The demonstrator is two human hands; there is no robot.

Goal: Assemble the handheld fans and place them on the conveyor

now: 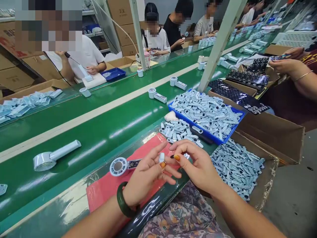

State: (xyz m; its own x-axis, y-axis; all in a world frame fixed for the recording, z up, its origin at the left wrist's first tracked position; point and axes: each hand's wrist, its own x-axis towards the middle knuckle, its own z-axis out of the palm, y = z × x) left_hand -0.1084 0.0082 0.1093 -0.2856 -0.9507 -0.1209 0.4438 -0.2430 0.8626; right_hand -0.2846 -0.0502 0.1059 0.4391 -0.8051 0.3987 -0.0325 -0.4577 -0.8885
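Observation:
On a red mat (99, 195), a light-blue handheld fan (119, 166) lies with its round head to the left and a dark circuit board showing in its handle. My left hand (151, 172) is over the handle, fingers spread, with a small light-blue plastic piece (161, 157) held at the thumb. Close beside it, my right hand (196, 163) is closed in a pinch, a small dark piece (172, 156) at its fingertips. Orange covers are on both thumb tips. Part of a light-blue piece shows behind my right fingers; the rest is hidden.
A blue tray (218, 140) heaped with light-blue strips stands right of the mat, beside a loose pile (179, 130). Below it, a cardboard box (268, 185) holds more strips. Fans lie on the green conveyor belt (99, 132). A metal post (220, 46) rises behind the tray. Co-workers sit around.

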